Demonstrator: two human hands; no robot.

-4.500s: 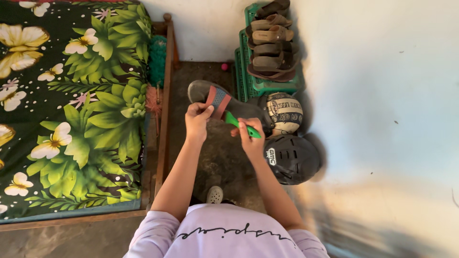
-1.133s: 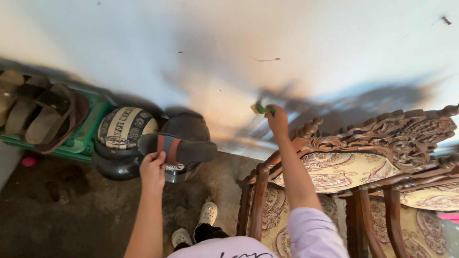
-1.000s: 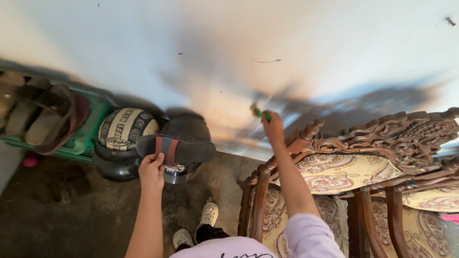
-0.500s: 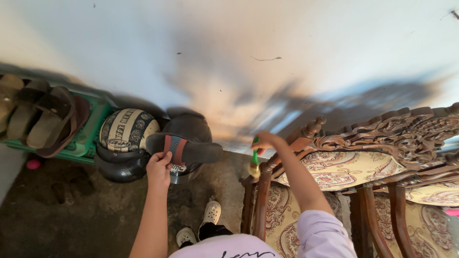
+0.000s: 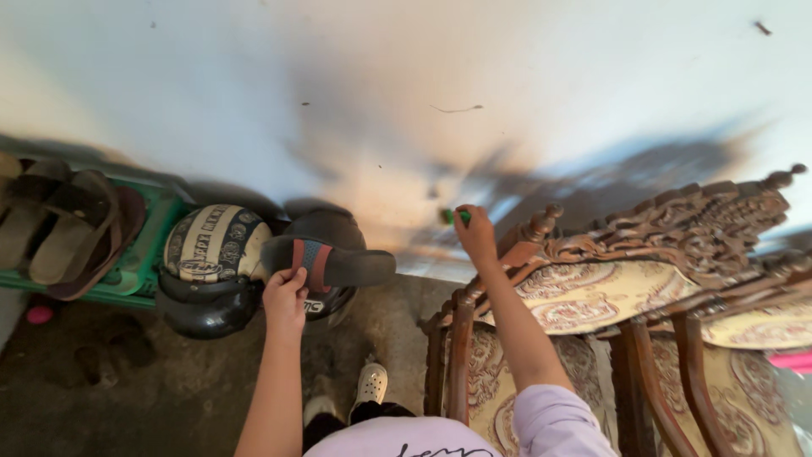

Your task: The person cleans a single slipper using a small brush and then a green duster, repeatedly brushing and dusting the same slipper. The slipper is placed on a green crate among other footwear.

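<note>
A pale lilac short-sleeved shirt [image 5: 474, 432] with dark script across it — dark trousers, white perforated clogs [image 5: 370, 382].

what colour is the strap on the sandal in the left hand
Red with grey edges, on the dark sandal held by the left hand; head view.

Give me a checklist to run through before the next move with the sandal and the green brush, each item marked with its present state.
1. Left hand grips the dark sandal by its striped strap: ok.
2. Right hand closed on the green brush: ok.
3. Brush bristles visible: cannot tell, the fist covers most of it.
4. Sandal clear of the two helmets behind it: cannot tell.
5. Right forearm clear of the carved wooden chair: not ok, it passes right over the frame.
</note>
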